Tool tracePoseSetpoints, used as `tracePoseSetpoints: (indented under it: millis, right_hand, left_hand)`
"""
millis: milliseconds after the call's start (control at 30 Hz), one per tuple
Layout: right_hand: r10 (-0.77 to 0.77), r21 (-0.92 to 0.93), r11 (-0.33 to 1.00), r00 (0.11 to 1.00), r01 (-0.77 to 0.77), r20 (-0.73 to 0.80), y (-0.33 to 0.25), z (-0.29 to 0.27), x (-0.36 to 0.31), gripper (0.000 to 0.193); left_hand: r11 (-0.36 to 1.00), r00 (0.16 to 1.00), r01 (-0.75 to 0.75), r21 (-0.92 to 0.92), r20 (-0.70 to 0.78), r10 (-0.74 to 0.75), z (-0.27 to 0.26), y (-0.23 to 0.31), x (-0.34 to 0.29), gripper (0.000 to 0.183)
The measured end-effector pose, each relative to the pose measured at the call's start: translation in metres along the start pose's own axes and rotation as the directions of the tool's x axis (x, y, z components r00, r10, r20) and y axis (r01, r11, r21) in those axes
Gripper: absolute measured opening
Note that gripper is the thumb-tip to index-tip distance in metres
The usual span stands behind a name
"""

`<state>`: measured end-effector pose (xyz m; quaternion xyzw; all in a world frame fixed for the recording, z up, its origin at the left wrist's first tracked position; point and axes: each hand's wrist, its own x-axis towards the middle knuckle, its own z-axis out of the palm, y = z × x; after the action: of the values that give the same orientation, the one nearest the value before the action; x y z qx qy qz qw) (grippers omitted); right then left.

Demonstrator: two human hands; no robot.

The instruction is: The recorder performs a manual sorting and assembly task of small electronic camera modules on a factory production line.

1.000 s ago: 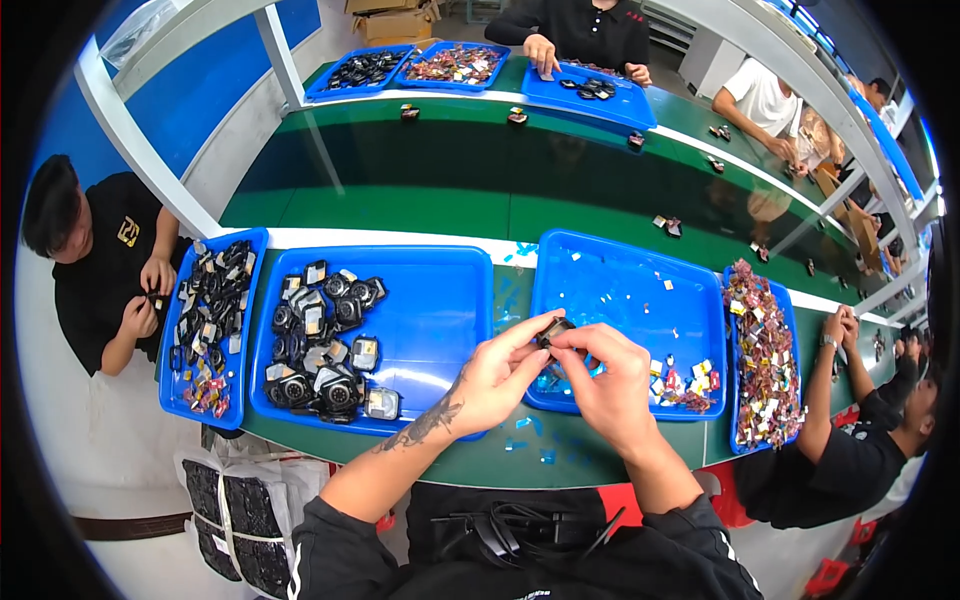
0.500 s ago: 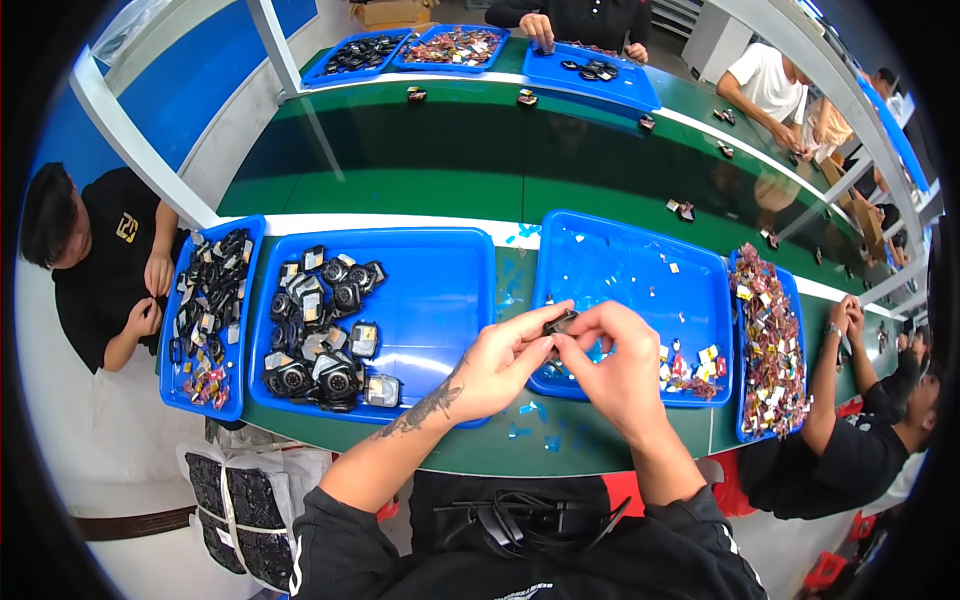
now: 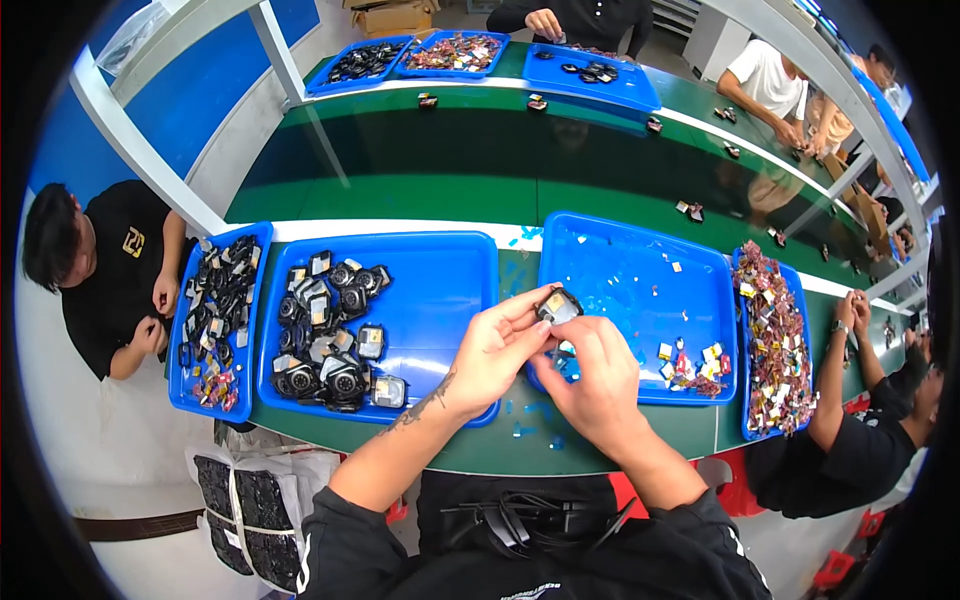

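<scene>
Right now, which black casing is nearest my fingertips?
The black casing held up in your left hand, grey face showing, right hand against it. Those in the wide blue tray to the left lie piled together.

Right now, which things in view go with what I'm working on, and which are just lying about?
Seemingly in the work:
dark casing, held in the left hand, right hand against it
blue tray of similar casings
second blue tray of small parts
reddish heap at right

Probably just lying about:
blue scraps on the bench
strapped bundle below the bench
cardboard boxes at the back
</scene>
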<state>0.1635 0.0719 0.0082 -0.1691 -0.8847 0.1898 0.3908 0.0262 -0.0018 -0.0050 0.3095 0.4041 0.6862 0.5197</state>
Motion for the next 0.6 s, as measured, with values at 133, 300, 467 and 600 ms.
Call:
tracePoseSetpoints:
  millis: [133, 300, 467, 600]
  right_hand:
    - [0.395, 0.495, 0.786, 0.917, -0.37, 0.057, -0.006, -0.008, 0.004, 0.027]
    - [0.515, 0.797, 0.278, 0.783, -0.537, 0.348, 0.001, -0.026, 0.004, 0.015]
    - [0.499, 0.78, 0.278, 0.778, -0.561, 0.382, 0.002, -0.034, -0.001, 0.014]
    - [0.475, 0.715, 0.473, 0.833, -0.515, 0.285, 0.007, -0.037, 0.0, 0.01]
  left_hand:
    - [0.99, 0.991, -0.13, 0.047, 0.003, 0.13, 0.006, 0.01, -0.005, 0.043]
    - [0.56, 0.87, -0.445, 0.699, 0.189, 0.456, 0.008, 0.015, -0.012, 0.03]
    - [0.43, 0.803, -0.518, 0.739, 0.248, 0.541, 0.007, 0.015, -0.01, 0.03]
    - [0.368, 0.806, -0.512, 0.776, 0.286, 0.518, 0.004, 0.012, -0.012, 0.025]
